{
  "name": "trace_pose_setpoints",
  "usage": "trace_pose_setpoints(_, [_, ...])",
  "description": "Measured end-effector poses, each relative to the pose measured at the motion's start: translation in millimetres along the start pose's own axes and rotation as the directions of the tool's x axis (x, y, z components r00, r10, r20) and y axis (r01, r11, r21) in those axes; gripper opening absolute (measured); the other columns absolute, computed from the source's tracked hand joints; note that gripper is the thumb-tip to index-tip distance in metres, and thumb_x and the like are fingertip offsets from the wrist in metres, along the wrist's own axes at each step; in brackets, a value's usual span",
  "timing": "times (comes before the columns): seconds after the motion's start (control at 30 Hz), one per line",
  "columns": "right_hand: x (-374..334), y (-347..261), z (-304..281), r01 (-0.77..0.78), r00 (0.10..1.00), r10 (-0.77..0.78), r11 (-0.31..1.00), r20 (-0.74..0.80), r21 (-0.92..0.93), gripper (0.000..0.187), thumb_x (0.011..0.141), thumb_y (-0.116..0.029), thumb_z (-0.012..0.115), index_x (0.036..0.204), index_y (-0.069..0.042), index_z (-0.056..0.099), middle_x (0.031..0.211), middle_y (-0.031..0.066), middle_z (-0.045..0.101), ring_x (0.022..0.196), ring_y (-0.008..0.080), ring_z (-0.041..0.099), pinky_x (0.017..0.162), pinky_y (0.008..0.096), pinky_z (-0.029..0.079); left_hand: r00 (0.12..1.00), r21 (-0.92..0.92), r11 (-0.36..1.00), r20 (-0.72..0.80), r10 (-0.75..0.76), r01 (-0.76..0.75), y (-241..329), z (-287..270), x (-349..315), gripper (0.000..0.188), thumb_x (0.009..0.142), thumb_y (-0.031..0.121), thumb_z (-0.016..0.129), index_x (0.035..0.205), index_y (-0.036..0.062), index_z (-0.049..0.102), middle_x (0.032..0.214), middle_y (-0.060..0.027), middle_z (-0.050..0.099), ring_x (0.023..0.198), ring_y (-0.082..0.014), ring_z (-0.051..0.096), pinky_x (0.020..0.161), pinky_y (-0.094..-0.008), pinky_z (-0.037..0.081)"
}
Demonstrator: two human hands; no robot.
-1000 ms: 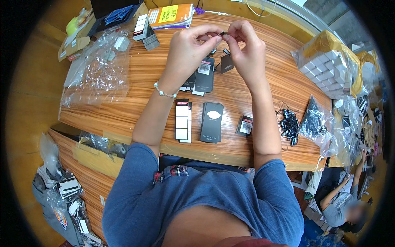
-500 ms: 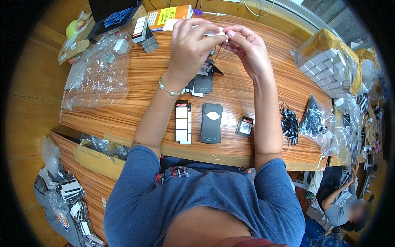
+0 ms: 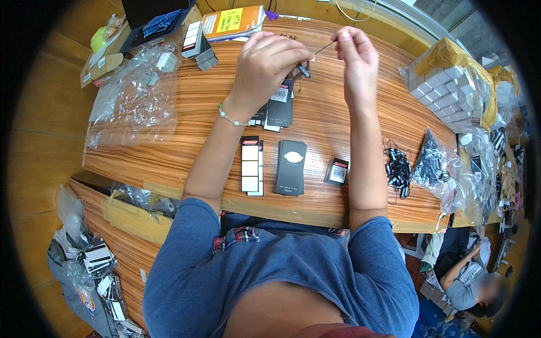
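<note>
Plastic, clear and creased, makes up the bag (image 3: pixel 132 104) along the left edge of the tabletop (image 3: pixel 203 96). Farther right, near the middle of the far edge, we hold our left hand (image 3: pixel 273 59) with its back upward, wrist turned inward, fingertips closed on the cord (image 3: pixel 324 48); whether they also hold something else, we cannot tell. Tags (image 3: pixel 291 163) lie between our forearms, by the near edge. A small black clip (image 3: pixel 304 71) shows just below our left fingertips; we judge it light and stiff, best gripped by its sides. Stretched between our hands above the far edge, the cord looks thin, light and limp, apt to slip or tangle; pinching it near an end should suit. Our right hand (image 3: pixel 356 56) pinches it between thumb and fingertip, other fingers bent, forearm nearly upright from the near edge. Toward the right edge we see a dark pile (image 3: pixel 398 172).
</note>
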State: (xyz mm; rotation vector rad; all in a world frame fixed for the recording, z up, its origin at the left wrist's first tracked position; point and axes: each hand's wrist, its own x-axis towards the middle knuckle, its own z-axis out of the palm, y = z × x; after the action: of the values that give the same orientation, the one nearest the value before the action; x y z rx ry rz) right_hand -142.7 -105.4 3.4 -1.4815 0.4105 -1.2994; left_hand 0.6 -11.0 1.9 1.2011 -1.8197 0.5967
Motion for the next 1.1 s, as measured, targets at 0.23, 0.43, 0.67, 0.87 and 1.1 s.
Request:
trace_pose_setpoints(0.23, [12.1, -6.2, -24.6, -0.134, 0.983, 0.004, 0.705, 0.185, 0.696, 0.012, 0.093, -0.016, 0.042, 0.092, -0.007, 0.049, 0.076, 0.0082, 0.056, 0.064, 0.0122, 0.046, 0.061, 0.0249, 0.039, 0.918, -0.370, 0.844, 0.071, -0.391, 0.388, 5.7, 0.6, -1.5, 0.008, 0.077, -0.002, 0.057, 0.081, 0.0016, 0.062, 0.090, -0.0072, 0.064, 0.078, -0.0133, 0.061, 0.071, -0.0235, 0.048])
trace_pose_setpoints(0.43, [11.8, -2.8, -19.9, -0.367, 0.925, 0.004, 0.256, 0.379, 0.894, 0.012, 0.093, -0.015, 0.041, 0.093, -0.007, 0.049, 0.072, 0.0026, 0.047, 0.061, 0.0098, 0.041, 0.063, 0.0248, 0.036, 0.879, -0.553, 0.691, 0.194, -0.436, 0.465, 4.3, 7.1, -3.4, 0.007, 0.077, -0.003, 0.056, 0.081, -0.0014, 0.061, 0.092, -0.0081, 0.060, 0.080, -0.0117, 0.059, 0.072, -0.0229, 0.048])
trace_pose_setpoints(0.67, [5.5, -12.9, -10.6, -0.377, 0.925, 0.041, 0.224, 0.378, 0.899, 0.008, 0.094, -0.010, 0.039, 0.090, -0.004, 0.044, 0.072, 0.0017, 0.041, 0.062, 0.0096, 0.037, 0.064, 0.0237, 0.035, 0.888, -0.457, 0.761, 0.224, -0.402, 0.459, 16.4, 9.0, 2.1, 0.017, 0.071, 0.008, 0.071, 0.081, -0.0013, 0.062, 0.088, -0.0057, 0.060, 0.079, -0.0106, 0.058, 0.074, -0.0218, 0.048])
trace_pose_setpoints(0.87, [4.0, -15.7, -7.9, -0.296, 0.950, 0.085, 0.555, 0.300, 0.777, 0.011, 0.091, -0.009, 0.045, 0.099, -0.002, 0.047, 0.075, 0.0028, 0.047, 0.065, 0.0090, 0.041, 0.064, 0.0231, 0.037, 0.955, -0.302, 0.909, 0.018, -0.296, 0.287, 9.9, 9.2, 1.8, 0.015, 0.071, 0.008, 0.071, 0.081, 0.0003, 0.062, 0.086, -0.0045, 0.060, 0.077, -0.0101, 0.057, 0.070, -0.0200, 0.047])
trace_pose_setpoints(1.1, [-5.1, -31.7, -3.9, -0.074, 0.933, 0.069, 0.997, 0.353, 0.002, 0.018, 0.085, -0.003, 0.052, 0.102, -0.001, 0.047, 0.071, 0.0022, 0.055, 0.067, 0.0072, 0.051, 0.062, 0.0196, 0.042, 0.783, -0.646, 0.540, 0.150, -0.604, 0.540, 13.3, -9.3, 7.3, 0.011, 0.078, 0.002, 0.063, 0.089, -0.0014, 0.061, 0.090, -0.0046, 0.063, 0.081, -0.0104, 0.060, 0.076, -0.0217, 0.048])
